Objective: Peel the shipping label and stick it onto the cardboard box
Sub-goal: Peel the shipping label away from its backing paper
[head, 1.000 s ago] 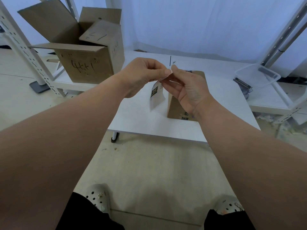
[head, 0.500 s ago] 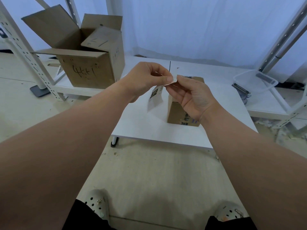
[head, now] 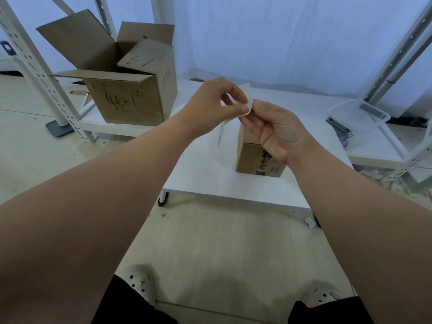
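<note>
Both my hands are raised above the white table (head: pixel 210 181), pinching the shipping label (head: pixel 248 99) between them. My left hand (head: pixel 215 106) grips it between thumb and forefinger. My right hand (head: pixel 273 127) pinches its lower edge with the fingertips. A thin white strip of the label (head: pixel 221 133) hangs down below my left hand, seen almost edge-on. The small closed cardboard box (head: pixel 253 155) stands on the table just under my right hand, which hides part of it. Printed stickers show on its near side.
A large open cardboard box (head: pixel 131 99) with handwriting sits on a low shelf at the left. A clear plastic tub (head: pixel 358 114) lies on the shelf at the right. Metal rack posts (head: pixel 30 66) stand at both sides. My feet are on the floor below.
The label has turned from facing me to nearly edge-on, its top now sticking up above my fingers. Both hands stayed together above the small box.
</note>
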{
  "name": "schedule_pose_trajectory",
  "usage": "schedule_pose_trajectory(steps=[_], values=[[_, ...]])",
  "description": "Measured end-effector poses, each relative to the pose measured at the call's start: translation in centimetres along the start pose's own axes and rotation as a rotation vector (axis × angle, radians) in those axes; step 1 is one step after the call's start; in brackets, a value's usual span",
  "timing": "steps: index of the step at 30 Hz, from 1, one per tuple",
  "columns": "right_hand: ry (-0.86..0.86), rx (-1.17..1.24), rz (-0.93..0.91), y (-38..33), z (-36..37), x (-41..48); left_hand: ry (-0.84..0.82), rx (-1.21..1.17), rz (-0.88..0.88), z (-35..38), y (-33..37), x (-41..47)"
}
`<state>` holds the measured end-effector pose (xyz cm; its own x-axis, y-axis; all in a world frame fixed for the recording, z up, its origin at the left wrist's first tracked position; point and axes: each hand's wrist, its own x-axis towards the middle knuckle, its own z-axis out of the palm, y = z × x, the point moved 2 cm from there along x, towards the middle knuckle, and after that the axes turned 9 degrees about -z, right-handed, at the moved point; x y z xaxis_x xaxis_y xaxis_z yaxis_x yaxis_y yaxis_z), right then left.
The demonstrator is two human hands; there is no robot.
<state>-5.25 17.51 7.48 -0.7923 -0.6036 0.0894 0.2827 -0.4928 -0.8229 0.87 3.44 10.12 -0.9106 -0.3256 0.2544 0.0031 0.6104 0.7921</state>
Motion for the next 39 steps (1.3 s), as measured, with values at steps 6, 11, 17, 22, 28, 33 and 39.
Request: schedule_pose_trajectory(steps=[6, 11, 17, 22, 28, 33, 39], values=[[-0.034, -0.001, 0.019, -0.33, -0.15, 0.31, 0.055, 0.053, 0.03, 0.24, 0.07, 0.27], [0.0, 0.028, 0.034, -0.1, -0.6, 0.49, 0.007, 0.099, 0.064, 0.46, 0.16, -0.03], [0.017, 0.009, 0.025, 0.0, -0.66, 0.62, 0.023, 0.126, 0.08, 0.74, 0.21, -0.04], [0.042, -0.052, 0.026, -0.03, -0.61, 0.55, 0.033, 0.118, 0.082, 0.85, 0.32, -0.2], [0.076, -0.052, 0.028, -0.26, -0.46, 0.37, 0.037, 0.059, 0.059, 0.73, 0.31, -0.4], [0.091, -0.036, 0.014, -0.32, -0.45, 0.31, 0.027, 0.021, 0.028, 0.64, 0.3, -0.46], [0.064, -0.048, 0.015, -0.49, -0.22, 0.16, 0.02, 0.004, 0.026, 0.43, 0.46, -0.64]])
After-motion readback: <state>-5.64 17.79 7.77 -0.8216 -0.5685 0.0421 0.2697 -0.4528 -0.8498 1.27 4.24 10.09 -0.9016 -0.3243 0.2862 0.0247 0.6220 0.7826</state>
